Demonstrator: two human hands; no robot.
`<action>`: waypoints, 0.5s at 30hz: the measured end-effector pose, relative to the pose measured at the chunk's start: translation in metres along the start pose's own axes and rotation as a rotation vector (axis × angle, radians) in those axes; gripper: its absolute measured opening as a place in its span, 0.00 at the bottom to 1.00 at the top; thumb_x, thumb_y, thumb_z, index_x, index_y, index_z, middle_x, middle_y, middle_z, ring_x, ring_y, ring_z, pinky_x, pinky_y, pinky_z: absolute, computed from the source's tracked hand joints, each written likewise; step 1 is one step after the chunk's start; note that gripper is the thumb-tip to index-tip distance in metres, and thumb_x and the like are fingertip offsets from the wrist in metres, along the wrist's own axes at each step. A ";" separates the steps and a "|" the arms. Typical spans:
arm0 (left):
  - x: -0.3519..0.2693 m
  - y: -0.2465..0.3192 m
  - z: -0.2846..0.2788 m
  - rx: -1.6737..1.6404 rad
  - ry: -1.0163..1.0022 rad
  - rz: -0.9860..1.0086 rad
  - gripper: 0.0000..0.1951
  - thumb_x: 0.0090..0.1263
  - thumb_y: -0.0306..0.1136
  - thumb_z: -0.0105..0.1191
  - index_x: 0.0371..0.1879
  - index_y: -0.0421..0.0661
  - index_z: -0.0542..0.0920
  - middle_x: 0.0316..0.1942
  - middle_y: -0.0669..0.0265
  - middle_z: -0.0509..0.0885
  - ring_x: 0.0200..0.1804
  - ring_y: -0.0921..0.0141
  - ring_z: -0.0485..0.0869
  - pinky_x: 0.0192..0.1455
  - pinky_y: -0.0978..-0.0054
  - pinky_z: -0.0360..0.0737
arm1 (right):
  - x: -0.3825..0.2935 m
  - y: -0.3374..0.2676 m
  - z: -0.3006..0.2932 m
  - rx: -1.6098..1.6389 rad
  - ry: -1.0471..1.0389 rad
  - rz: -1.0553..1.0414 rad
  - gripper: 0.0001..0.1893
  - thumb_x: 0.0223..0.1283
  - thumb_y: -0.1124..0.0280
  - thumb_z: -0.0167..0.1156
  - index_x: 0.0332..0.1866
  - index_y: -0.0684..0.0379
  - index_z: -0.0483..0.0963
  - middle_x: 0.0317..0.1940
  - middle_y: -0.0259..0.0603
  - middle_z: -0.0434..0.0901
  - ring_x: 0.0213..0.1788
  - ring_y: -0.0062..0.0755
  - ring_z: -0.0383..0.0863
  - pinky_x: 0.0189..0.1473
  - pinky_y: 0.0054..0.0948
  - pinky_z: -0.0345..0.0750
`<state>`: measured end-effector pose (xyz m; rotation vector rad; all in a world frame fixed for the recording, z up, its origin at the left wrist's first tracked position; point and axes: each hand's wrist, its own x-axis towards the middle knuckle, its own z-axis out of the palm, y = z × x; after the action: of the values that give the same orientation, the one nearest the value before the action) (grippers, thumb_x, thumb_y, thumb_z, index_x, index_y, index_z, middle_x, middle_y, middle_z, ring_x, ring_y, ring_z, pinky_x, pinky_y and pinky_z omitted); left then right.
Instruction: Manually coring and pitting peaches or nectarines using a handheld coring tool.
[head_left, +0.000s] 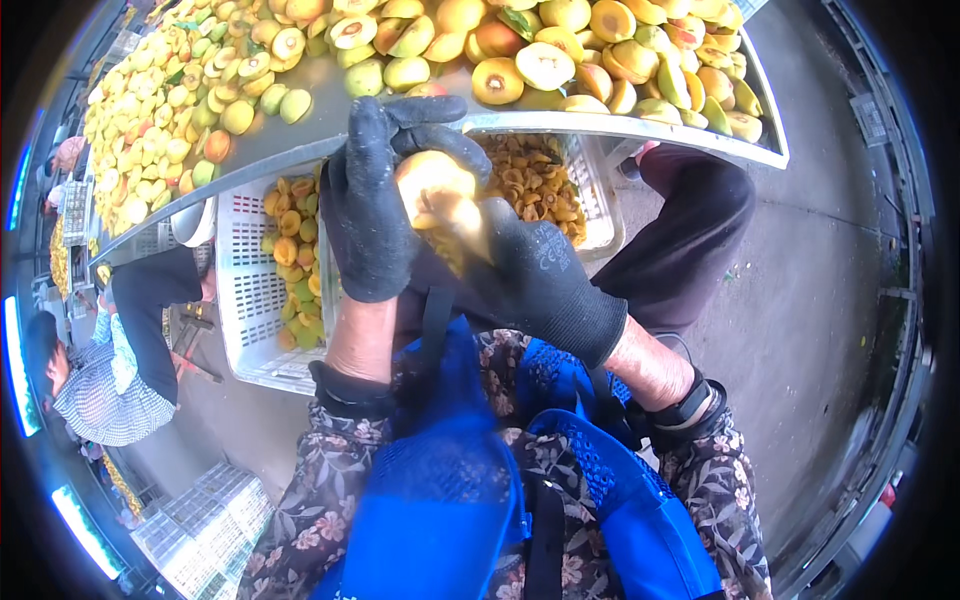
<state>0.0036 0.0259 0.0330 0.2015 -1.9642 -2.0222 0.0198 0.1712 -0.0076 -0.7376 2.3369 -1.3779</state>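
My left hand (379, 202), in a dark work glove, is shut on a bright yellow peach half (435, 184), with the cut face towards me. Up against that fruit is my right hand (529, 262), gloved too, with its thumb laid forward. It grips a small hand tool (471, 225), blurred by motion, whose end meets the middle of the peach; its exact kind is unclear. Both hands are just short of the metal table edge (555, 120). Beyond the edge lie many halved and whole peaches (544, 66), some with the stone cavity showing.
Below the table, a white plastic crate (247, 300) holds peaches (300, 255); another crate (604, 217) holds yellow fruit pieces (536, 176). A white bucket (195, 223) stands under the table. To the left sits another person (112, 401). A light crate (210, 517) rests at lower left.
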 end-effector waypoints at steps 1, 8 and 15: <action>0.002 0.003 0.000 -0.066 -0.041 -0.073 0.33 0.79 0.51 0.24 0.42 0.35 0.81 0.26 0.61 0.86 0.31 0.71 0.84 0.44 0.77 0.79 | -0.001 -0.003 -0.003 -0.002 0.000 -0.001 0.15 0.59 0.66 0.61 0.47 0.64 0.73 0.36 0.58 0.80 0.42 0.52 0.82 0.40 0.40 0.75; 0.009 0.009 0.002 0.040 -0.174 -0.046 0.32 0.79 0.51 0.26 0.40 0.35 0.82 0.26 0.62 0.86 0.30 0.73 0.83 0.40 0.79 0.79 | 0.005 0.000 -0.011 0.137 0.004 -0.126 0.16 0.60 0.65 0.58 0.47 0.65 0.72 0.33 0.59 0.80 0.40 0.54 0.82 0.38 0.42 0.76; 0.013 -0.003 -0.001 -0.030 -0.112 -0.037 0.30 0.78 0.52 0.32 0.40 0.33 0.80 0.29 0.60 0.84 0.30 0.71 0.83 0.36 0.77 0.79 | 0.007 -0.001 -0.013 0.439 -0.044 -0.065 0.16 0.57 0.64 0.60 0.43 0.67 0.72 0.30 0.59 0.80 0.37 0.58 0.81 0.36 0.46 0.76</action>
<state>-0.0088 0.0208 0.0315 0.1207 -2.0084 -2.1280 0.0077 0.1753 -0.0006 -0.7015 1.8889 -1.7971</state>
